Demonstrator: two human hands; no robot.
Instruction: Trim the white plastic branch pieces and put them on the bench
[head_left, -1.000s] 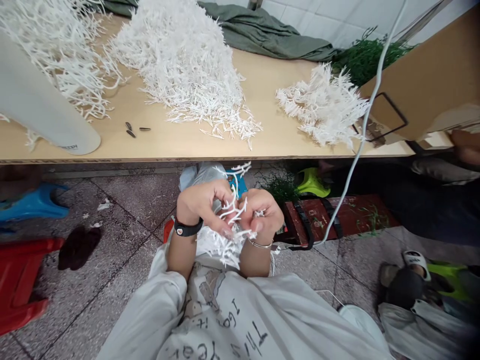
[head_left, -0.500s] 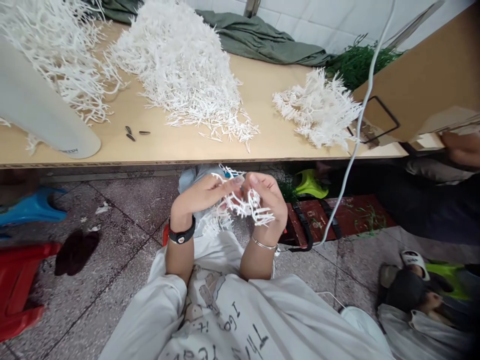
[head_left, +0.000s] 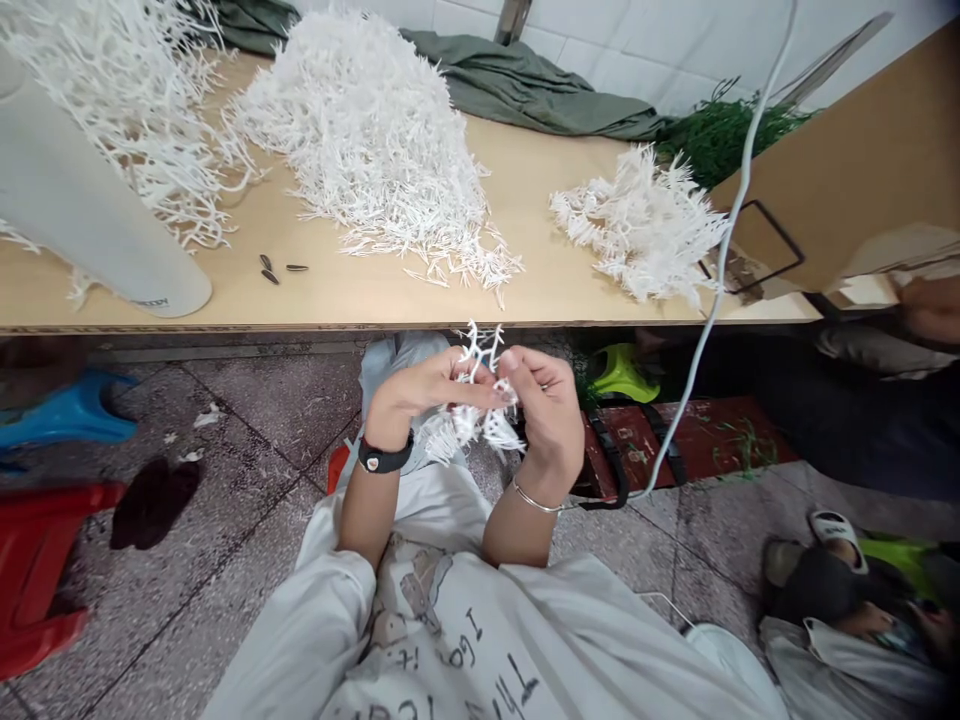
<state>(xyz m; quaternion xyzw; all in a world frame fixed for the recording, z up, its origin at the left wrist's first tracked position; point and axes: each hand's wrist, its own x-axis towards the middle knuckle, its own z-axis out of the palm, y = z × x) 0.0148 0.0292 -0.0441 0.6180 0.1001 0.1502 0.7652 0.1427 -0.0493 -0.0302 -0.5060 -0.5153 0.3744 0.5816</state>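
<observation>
Over my lap, just in front of the table edge, my left hand (head_left: 439, 388) and my right hand (head_left: 547, 405) meet, both closed on a white branched plastic sprig (head_left: 484, 345). Its forked tips stick up above my fingers, and more white strands (head_left: 469, 430) hang below them. The exact pinch points are partly hidden by my fingers. On the table lie a large heap of white sprigs (head_left: 382, 150), a looser heap of longer white strands (head_left: 150, 120) at the left, and a smaller white bunch (head_left: 641, 225) at the right.
A pale cylinder (head_left: 97, 200) leans in at left, near several dark seeds (head_left: 270, 268). A white cable (head_left: 705, 320) hangs down at right, before a cardboard box (head_left: 862, 160) and green sprigs (head_left: 739, 130). Another person (head_left: 825, 400) sits at right. Stools (head_left: 60, 410) stand at left.
Both hands have shifted slightly right, with my left hand closer to my right. The sprig's forked tips now point up between my fingers; the part that spread over my right palm hangs lower.
</observation>
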